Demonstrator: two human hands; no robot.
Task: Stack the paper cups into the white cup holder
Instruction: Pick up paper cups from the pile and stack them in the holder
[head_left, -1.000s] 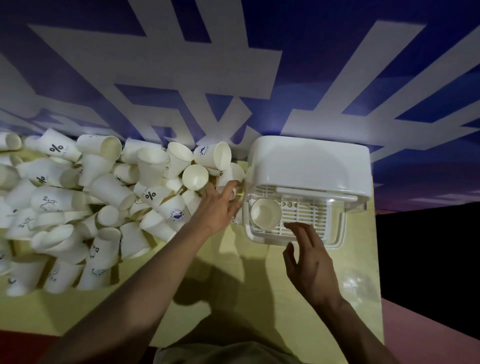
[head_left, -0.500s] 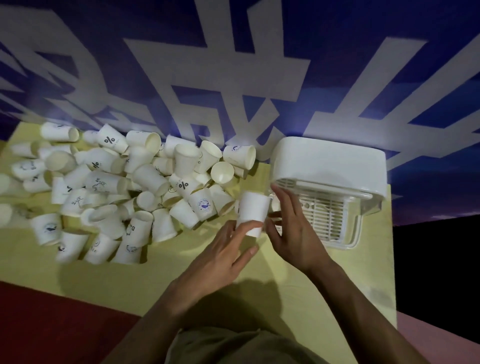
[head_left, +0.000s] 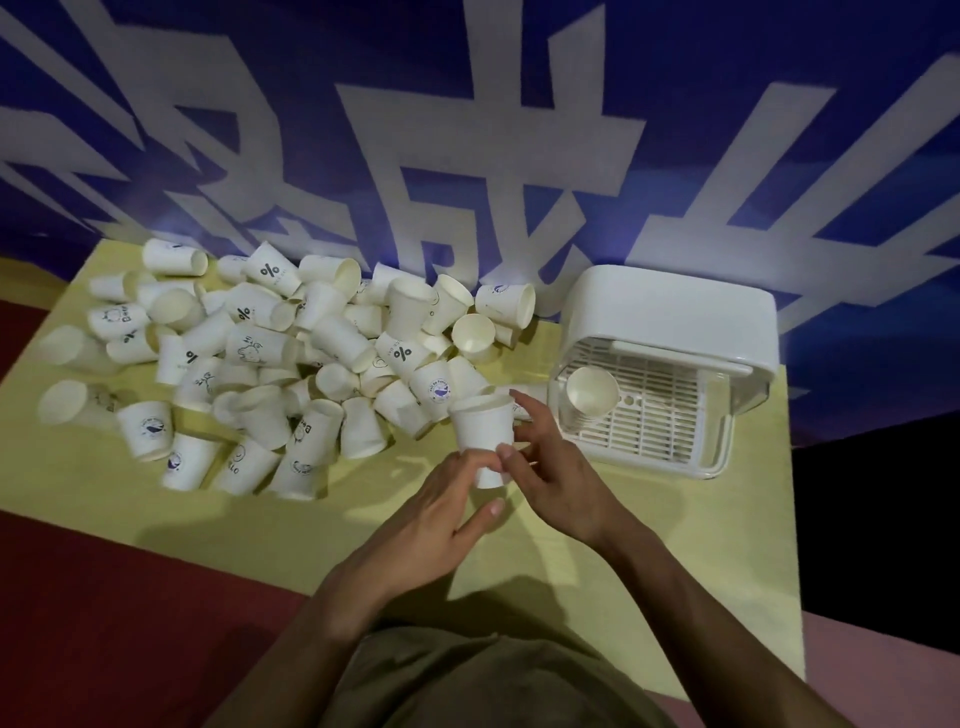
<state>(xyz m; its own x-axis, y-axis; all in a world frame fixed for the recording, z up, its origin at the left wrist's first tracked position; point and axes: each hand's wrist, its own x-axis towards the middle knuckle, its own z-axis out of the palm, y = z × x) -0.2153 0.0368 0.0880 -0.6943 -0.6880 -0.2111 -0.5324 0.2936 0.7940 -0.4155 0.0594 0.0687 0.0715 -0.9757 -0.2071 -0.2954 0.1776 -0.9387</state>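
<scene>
I hold one paper cup (head_left: 485, 441) upright above the bench (head_left: 597, 530), my left hand (head_left: 436, 519) and right hand (head_left: 558, 483) both pinching it, near the white cup holder (head_left: 670, 332).

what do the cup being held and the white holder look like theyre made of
Held cup: likely thin paper, matte off-white, with a rolled rim; both the left hand and right hand grip it.
White holder: apparently moulded plastic, smooth with a slight sheen, with a slotted grille and a seemingly clear front tray.
</scene>
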